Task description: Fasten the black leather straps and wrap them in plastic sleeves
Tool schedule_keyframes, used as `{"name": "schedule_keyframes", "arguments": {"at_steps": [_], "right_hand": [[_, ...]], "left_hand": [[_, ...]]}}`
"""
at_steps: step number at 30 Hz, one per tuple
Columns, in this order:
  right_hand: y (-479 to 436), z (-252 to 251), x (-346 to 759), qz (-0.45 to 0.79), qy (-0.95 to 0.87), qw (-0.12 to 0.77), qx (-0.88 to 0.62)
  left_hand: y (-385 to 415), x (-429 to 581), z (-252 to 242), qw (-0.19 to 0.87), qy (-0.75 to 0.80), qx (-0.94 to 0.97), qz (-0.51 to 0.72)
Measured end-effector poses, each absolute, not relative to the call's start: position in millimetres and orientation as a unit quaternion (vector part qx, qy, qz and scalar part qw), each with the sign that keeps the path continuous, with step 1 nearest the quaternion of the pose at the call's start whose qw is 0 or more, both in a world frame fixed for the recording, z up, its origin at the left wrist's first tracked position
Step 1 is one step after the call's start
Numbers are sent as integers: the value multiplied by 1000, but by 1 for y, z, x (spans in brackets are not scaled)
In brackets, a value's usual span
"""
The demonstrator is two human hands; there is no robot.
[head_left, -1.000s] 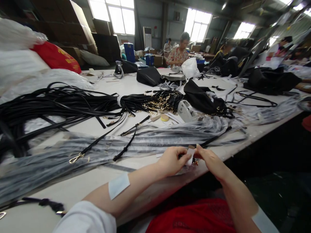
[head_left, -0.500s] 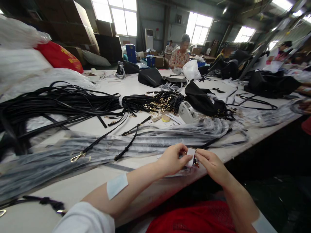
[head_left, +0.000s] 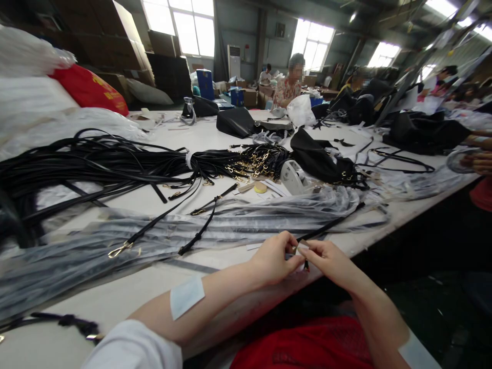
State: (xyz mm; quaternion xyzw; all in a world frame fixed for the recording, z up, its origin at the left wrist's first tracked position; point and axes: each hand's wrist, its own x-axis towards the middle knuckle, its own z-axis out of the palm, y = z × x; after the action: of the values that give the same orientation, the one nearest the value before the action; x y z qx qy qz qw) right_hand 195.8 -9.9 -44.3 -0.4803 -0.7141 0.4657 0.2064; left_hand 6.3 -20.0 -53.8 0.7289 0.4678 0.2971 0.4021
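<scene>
Over the table's front edge my left hand (head_left: 274,259) pinches a small white piece of paper (head_left: 302,247) between thumb and fingers. My right hand (head_left: 332,261) grips the same paper from the other side, its thumb and fingertips pressed on it. A black strap (head_left: 330,223) runs away behind my hands, and a small dark end with a reddish glint shows below the paper; what exactly it is stays hidden. Left of my hands lie a black strap with a gold snap hook (head_left: 122,249) and a short black buckled strap (head_left: 200,233).
Straps in clear plastic sleeves (head_left: 154,236) stretch across the white table (head_left: 126,287). Behind them lie a tied bundle of black straps (head_left: 154,159), a white tape dispenser (head_left: 294,177), a yellow tape roll (head_left: 260,187) and black bags (head_left: 323,159). A co-worker's hand (head_left: 480,161) shows at right.
My right hand's fingers have moved left onto the white paper, which now looks folded over and partly covered. A brownish edge shows at its top.
</scene>
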Motion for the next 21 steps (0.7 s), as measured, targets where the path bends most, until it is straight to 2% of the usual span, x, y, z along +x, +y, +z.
{"name": "schedule_keyframes", "arguments": {"at_steps": [4, 8, 14, 18, 21], "right_hand": [[-12, -38, 195, 479, -717, 194, -468], [-15, -34, 192, 440, -726, 202, -488], [-19, -35, 184, 378, -746, 210, -506], [-19, -39, 181, 384, -741, 210, -508], [-16, -43, 186, 436, -725, 208, -490]], "left_hand": [[-22, 7, -54, 409, 463, 727, 301], [-18, 5, -54, 426, 461, 727, 278], [-11, -4, -45, 423, 433, 776, 175], [-10, -8, -40, 437, 393, 797, 139], [-12, -9, -39, 442, 385, 797, 146]]}}
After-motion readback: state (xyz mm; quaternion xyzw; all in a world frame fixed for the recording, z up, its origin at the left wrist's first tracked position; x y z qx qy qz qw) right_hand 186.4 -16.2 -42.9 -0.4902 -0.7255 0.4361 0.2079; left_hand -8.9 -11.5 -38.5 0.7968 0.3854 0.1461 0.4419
